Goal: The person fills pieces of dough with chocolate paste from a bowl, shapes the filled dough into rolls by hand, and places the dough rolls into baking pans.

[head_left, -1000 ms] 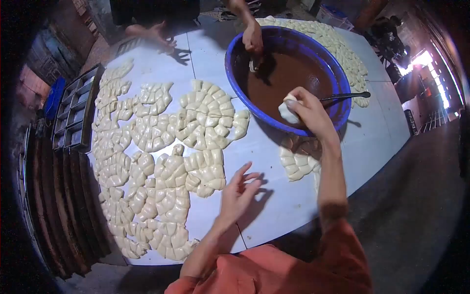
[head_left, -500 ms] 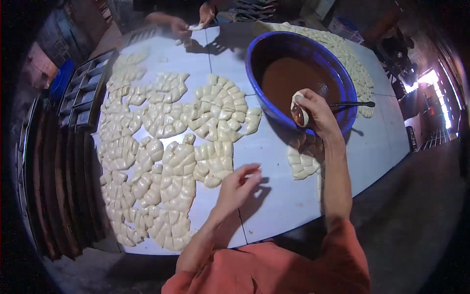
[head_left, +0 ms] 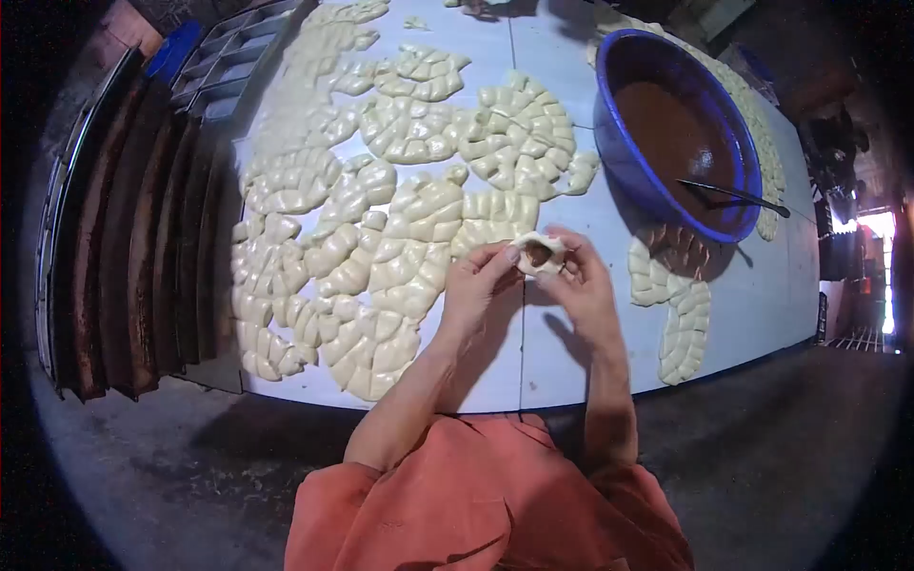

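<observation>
White table (head_left: 762, 305) beneath, left hand (head_left: 473, 288) and right hand (head_left: 585, 290) pinch dough (head_left: 539, 240) (brown filling (head_left: 539, 255) showing), opening upward, long axis roughly left to right.

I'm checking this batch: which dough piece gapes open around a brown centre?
The dough piece held between the left hand and right hand. Its pale rim surrounds brown; the others lie on the table, showing no such opening.

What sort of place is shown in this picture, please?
Probably a small bakery or food workshop: pale dough pieces cover much of a white table, a blue tub holds a brown mixture, and a compartmented tray is nearby.
</observation>
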The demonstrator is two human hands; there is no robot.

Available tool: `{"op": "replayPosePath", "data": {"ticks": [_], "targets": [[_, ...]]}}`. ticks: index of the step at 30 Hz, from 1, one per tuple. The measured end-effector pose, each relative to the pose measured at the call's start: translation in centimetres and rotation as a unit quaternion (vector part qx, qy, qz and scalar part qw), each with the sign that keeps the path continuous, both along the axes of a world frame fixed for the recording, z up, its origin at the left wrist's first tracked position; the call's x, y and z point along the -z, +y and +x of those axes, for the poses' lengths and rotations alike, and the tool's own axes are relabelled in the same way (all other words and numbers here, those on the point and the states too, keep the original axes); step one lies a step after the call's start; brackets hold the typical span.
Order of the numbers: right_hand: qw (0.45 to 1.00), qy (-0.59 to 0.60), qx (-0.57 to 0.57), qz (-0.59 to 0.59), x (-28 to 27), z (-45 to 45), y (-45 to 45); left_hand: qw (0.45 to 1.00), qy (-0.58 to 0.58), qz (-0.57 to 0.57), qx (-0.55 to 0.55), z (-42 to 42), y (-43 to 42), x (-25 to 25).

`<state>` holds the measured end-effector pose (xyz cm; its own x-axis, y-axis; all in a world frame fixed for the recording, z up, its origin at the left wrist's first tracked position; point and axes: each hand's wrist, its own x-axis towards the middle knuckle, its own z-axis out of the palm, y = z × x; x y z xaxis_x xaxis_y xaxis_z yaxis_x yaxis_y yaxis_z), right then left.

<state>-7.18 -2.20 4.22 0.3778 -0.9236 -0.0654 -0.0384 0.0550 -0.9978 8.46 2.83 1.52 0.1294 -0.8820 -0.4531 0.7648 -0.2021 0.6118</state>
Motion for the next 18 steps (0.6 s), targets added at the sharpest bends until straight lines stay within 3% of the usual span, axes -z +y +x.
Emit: {"op": "replayPosePath", "data": {"ticks": [1, 3, 5, 6, 8, 10, 11, 13, 17, 18], "targets": [[0.983, 0.118, 0.004, -0.138, 0.3, 1.0, 1.0, 1.0, -0.003, 0.013, -0.011, 0.5, 0.5, -0.6], [0.979, 0.126, 0.013, -0.158, 1.0, 2.9, 2.6, 1.0, -0.022, -0.007, -0.014, 0.9, 1.0, 1.0], [0.943, 0.221, 0.05, -0.242, 2.2, 4.2, 3.6, 0.999, -0.042, -0.028, -0.015, 1.1, 1.5, 2.3], [0.924, 0.228, 0.098, -0.293, 2.1, 5.1, 3.8, 0.993, -0.11, -0.04, -0.027, 1.3, 1.6, 2.1], [0.939, 0.208, 0.095, -0.256, 2.1, 5.8, 3.9, 0.976, -0.211, -0.047, -0.038, 1.9, 1.6, 1.8], [0.953, 0.191, 0.093, -0.217, 2.1, 5.9, 4.1, 0.975, -0.216, -0.046, 0.006, 3.5, 1.4, 1.3], [0.985, 0.117, 0.076, -0.102, 2.0, 5.9, 4.2, 0.973, -0.22, -0.048, 0.051, 4.2, 1.4, 0.9], [0.99, -0.037, 0.039, 0.128, 1.8, 5.6, 4.2, 0.972, -0.219, 0.007, 0.088, 5.9, 1.2, -1.2], [0.996, -0.053, -0.049, 0.053, 0.7, 5.3, 5.8, 0.963, -0.195, 0.015, 0.183, 8.4, 1.3, -1.2], [0.998, 0.004, -0.047, -0.041, 2.4, 5.0, 5.6, 0.967, -0.183, 0.012, 0.176, 8.2, 1.7, -1.1]]}}
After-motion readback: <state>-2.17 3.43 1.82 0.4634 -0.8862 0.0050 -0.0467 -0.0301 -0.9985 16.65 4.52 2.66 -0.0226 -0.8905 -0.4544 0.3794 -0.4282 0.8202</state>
